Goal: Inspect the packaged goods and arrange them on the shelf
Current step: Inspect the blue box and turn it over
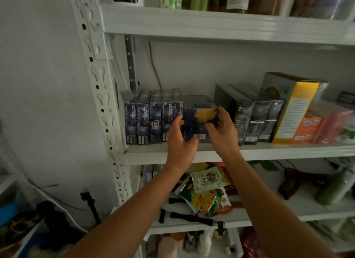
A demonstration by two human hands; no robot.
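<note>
White metal shelving fills the frame against a pale wall, dimly lit. On the middle shelf (288, 152), at the centre of the frame, stands a dark blue box with a yellow flower (199, 123), barcode low on its front. The left hand (180, 138) grips its left edge, thumb up along the side. The right hand (222, 134) holds its right side, fingers (223, 112) curled round the upper corner. Whether the box's base rests fully on the board cannot be told. Just left of it a row of dark blue boxes (151, 117) stands upright. To its right are black boxes (253, 119), then a yellow-sided carton (295, 111). Lower centre, snack pouches (209, 192) lie heaped on the shelf below.
</note>
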